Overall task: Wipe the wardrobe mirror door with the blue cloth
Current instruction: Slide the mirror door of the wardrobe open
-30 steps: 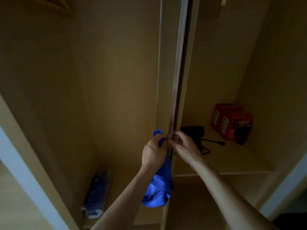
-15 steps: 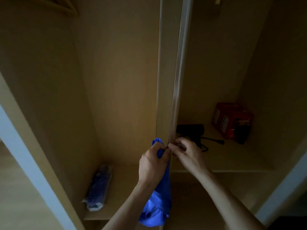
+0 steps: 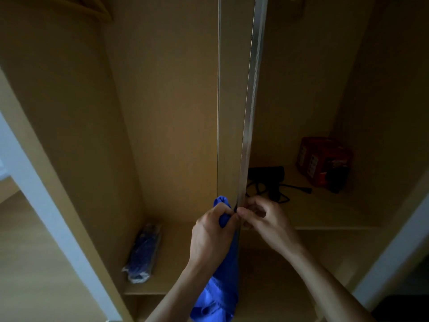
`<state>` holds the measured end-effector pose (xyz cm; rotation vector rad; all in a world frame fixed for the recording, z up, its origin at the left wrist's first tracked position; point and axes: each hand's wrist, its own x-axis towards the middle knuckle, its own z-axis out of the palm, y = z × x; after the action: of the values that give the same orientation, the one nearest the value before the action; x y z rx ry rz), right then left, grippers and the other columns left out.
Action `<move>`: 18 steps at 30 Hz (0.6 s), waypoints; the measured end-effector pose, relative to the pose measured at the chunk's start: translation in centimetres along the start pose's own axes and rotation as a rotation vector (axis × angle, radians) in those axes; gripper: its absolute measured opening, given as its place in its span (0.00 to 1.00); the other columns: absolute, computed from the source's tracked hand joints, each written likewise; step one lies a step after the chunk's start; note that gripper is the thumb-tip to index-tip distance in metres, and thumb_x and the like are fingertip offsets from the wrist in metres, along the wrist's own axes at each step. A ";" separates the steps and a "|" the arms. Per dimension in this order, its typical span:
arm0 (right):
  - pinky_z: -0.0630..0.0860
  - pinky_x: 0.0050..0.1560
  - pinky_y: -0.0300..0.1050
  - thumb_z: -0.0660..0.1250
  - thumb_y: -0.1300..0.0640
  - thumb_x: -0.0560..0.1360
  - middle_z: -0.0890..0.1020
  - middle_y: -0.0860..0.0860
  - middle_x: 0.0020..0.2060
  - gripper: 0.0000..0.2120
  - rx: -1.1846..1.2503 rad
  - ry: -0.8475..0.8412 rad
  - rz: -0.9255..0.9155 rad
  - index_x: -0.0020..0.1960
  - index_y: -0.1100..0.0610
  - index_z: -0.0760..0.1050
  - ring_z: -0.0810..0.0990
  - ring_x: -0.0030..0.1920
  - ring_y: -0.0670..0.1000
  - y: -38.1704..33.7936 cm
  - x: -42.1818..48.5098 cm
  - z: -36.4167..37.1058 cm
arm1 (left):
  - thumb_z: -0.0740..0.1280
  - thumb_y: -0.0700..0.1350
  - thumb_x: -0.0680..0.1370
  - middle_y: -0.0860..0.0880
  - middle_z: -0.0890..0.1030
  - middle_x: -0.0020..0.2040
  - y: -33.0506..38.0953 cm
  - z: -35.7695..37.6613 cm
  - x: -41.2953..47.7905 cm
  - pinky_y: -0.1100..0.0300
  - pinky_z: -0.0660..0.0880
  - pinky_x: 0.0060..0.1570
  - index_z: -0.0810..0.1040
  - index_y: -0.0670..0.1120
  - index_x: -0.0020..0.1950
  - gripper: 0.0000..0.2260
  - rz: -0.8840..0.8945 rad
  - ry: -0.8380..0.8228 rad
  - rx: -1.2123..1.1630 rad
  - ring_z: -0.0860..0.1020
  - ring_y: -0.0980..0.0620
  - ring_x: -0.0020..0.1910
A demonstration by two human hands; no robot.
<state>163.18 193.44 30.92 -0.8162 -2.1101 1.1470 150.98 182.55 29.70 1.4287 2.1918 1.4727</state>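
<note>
Left hand grips the cloth, fingers curled round its bunched top, and holds it against the left face of the door, which is seen edge-on. A blue tuft sticks up above the knuckles and the rest of the cloth hangs down past the wrist beside the door's lower edge. Right hand sits just across the door edge, fingers curled in, thumb tip at the metal strip and nearly meeting the left thumb; whether it pinches the strip, the cloth or nothing I cannot tell. Behind the right hand, on a shelf, a black device lies with its cord trailing to the right, and a red box stands further back near the corner. Left of the door, on a lower shelf, a clear bag of dark blue stuff lies close to the side wall
</note>
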 end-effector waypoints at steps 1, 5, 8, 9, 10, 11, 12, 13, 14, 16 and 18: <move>0.81 0.45 0.41 0.69 0.44 0.76 0.83 0.45 0.45 0.08 -0.004 -0.001 -0.002 0.52 0.46 0.79 0.82 0.45 0.43 -0.1 -0.3 -0.1 | 0.68 0.54 0.80 0.56 0.82 0.40 0.1 -0.1 -0.2 0.64 0.76 0.38 0.79 0.53 0.45 0.07 0.003 -0.007 0.006 0.80 0.57 0.41; 0.81 0.47 0.44 0.70 0.43 0.75 0.83 0.44 0.46 0.09 -0.002 -0.010 -0.002 0.52 0.46 0.79 0.81 0.47 0.42 -0.1 -1.7 -0.4 | 0.69 0.53 0.80 0.55 0.82 0.39 0.4 -0.2 -1.4 0.62 0.76 0.37 0.79 0.53 0.45 0.07 0.028 -0.017 0.012 0.80 0.56 0.39; 0.81 0.51 0.51 0.71 0.42 0.74 0.83 0.45 0.47 0.11 0.008 -0.017 0.005 0.52 0.47 0.79 0.82 0.48 0.44 -0.4 -2.7 -0.6 | 0.70 0.52 0.80 0.55 0.81 0.37 0.8 -0.2 -2.4 0.64 0.74 0.35 0.79 0.52 0.44 0.07 0.046 -0.028 -0.015 0.79 0.56 0.37; 0.81 0.52 0.53 0.71 0.42 0.73 0.83 0.46 0.47 0.13 0.005 -0.020 0.006 0.52 0.48 0.79 0.82 0.49 0.46 -0.5 -3.0 -0.7 | 0.70 0.52 0.80 0.55 0.80 0.36 1.0 -0.3 -2.7 0.64 0.73 0.34 0.79 0.51 0.44 0.07 0.054 -0.034 -0.020 0.79 0.56 0.36; 0.80 0.52 0.55 0.70 0.41 0.73 0.83 0.46 0.46 0.14 0.003 -0.024 0.007 0.52 0.48 0.79 0.82 0.49 0.47 -0.6 -3.2 -0.8 | 0.70 0.52 0.80 0.55 0.79 0.35 1.1 -0.3 -3.0 0.65 0.72 0.33 0.79 0.51 0.44 0.08 0.059 -0.037 -0.025 0.78 0.56 0.35; 0.80 0.53 0.56 0.71 0.41 0.73 0.83 0.46 0.46 0.14 0.006 -0.027 0.007 0.52 0.49 0.79 0.82 0.49 0.47 -0.7 -3.5 -0.9 | 0.70 0.53 0.80 0.55 0.79 0.35 1.1 -0.4 -3.2 0.64 0.73 0.33 0.79 0.51 0.43 0.08 0.061 -0.040 -0.033 0.78 0.55 0.35; 0.80 0.53 0.57 0.71 0.41 0.73 0.83 0.47 0.46 0.14 0.012 -0.029 0.004 0.52 0.49 0.80 0.82 0.49 0.47 -0.8 -3.8 -0.9 | 0.70 0.53 0.80 0.55 0.79 0.35 1.2 -0.4 -3.4 0.64 0.73 0.33 0.79 0.51 0.43 0.08 0.064 -0.043 -0.041 0.79 0.55 0.34; 0.80 0.53 0.58 0.71 0.42 0.73 0.83 0.47 0.45 0.13 0.017 -0.029 0.001 0.51 0.49 0.80 0.82 0.48 0.48 -0.8 -4.1 -1.0 | 0.69 0.53 0.80 0.54 0.80 0.35 1.3 -0.5 -3.7 0.63 0.74 0.33 0.79 0.51 0.43 0.08 0.070 -0.045 -0.050 0.79 0.54 0.34; 0.79 0.53 0.59 0.71 0.43 0.73 0.83 0.47 0.45 0.12 0.020 -0.029 -0.002 0.51 0.49 0.80 0.82 0.48 0.48 -0.9 -4.4 -1.0 | 0.69 0.53 0.79 0.54 0.80 0.35 1.3 -0.5 -4.0 0.63 0.74 0.33 0.79 0.51 0.43 0.08 0.081 -0.045 -0.056 0.79 0.54 0.34; 0.79 0.53 0.59 0.71 0.43 0.74 0.84 0.47 0.44 0.11 0.023 -0.021 -0.008 0.50 0.49 0.80 0.82 0.48 0.48 -0.8 -4.9 -1.1 | 0.69 0.53 0.79 0.55 0.80 0.35 1.4 -0.4 -4.4 0.66 0.73 0.32 0.79 0.50 0.44 0.08 0.101 -0.040 -0.062 0.79 0.54 0.35; 0.80 0.53 0.58 0.71 0.44 0.74 0.84 0.46 0.45 0.10 0.027 -0.005 -0.011 0.50 0.48 0.80 0.82 0.48 0.47 -0.8 -5.2 -1.2 | 0.70 0.52 0.80 0.55 0.79 0.34 1.5 -0.3 -4.6 0.68 0.71 0.32 0.79 0.50 0.43 0.08 0.100 -0.034 -0.077 0.79 0.55 0.36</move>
<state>167.18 189.82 31.11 -0.7884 -2.0960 1.1707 154.24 179.01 29.33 1.5470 2.0484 1.5339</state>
